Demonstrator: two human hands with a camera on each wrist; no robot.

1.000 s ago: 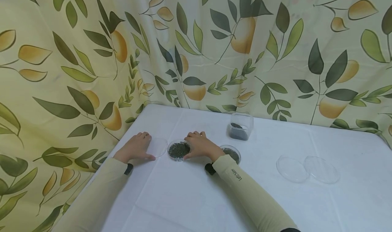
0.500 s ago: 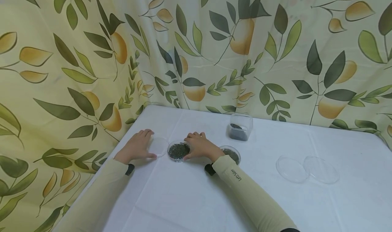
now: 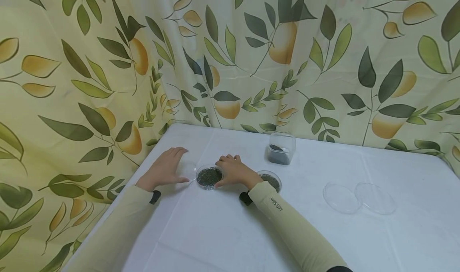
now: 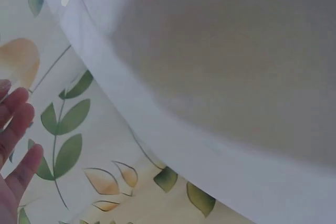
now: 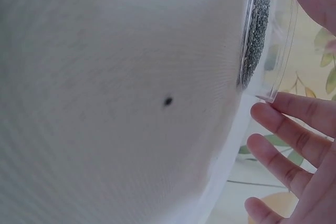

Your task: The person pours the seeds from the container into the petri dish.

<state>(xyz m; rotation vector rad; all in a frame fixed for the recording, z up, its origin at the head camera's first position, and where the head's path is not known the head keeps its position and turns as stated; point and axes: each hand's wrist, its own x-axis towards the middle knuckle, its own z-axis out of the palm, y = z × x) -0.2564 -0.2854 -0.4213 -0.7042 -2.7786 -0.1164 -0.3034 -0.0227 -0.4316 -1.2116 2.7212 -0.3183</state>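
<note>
A clear petri dish [image 3: 209, 177] filled with dark grains sits left of the table's middle. My right hand [image 3: 235, 171] grips its right side between thumb and fingers; in the right wrist view the index fingertip meets the rim of the same petri dish [image 5: 256, 35]. Just to its left lies a transparent round dish or lid [image 3: 187, 169], faint against the white cloth. Beside that, my left hand [image 3: 164, 169] is spread with fingers extended. The left wrist view catches only some fingers [image 4: 18, 124] at its edge, with nothing between them.
A second petri dish of grains [image 3: 272, 180] is partly hidden behind the right wrist. Behind it stands a clear square tub [image 3: 281, 150] with dark grains. Two clear round lids [image 3: 343, 198] overlap at the right. A leaf-print curtain [image 3: 230, 64] borders the table.
My left hand has spread wider, its fingers shifting up and right off the clear round piece's edge. The right hand stays in place on the grain-filled petri dish.
</note>
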